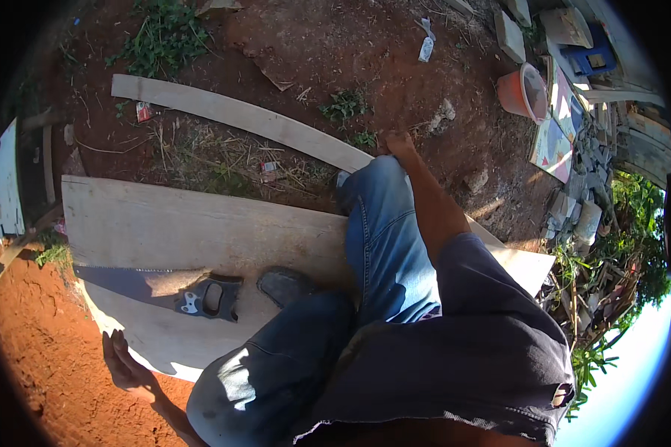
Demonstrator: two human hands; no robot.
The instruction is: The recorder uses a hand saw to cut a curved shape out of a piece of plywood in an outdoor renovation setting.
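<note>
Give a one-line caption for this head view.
Person kneels on a wide board on red soil, handsaw lying on it, left hand at its edge, right hand on a narrower plank.

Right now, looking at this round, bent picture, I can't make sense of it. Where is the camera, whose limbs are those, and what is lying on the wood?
The camera sits on a person's head and looks down, so you see that person's own body. Its wide lens bends straight edges near the rim.

The person wears blue jeans and stands on a wide pale board lying on red dirt, one shoe planted on it. A hand saw with a dark handle lies flat on the board; nobody holds it.

The left hand is open, fingers spread, at the board's near edge. The right hand reaches down to a narrower plank behind; whether it grips is unclear.

An orange bucket stands further off.
</note>
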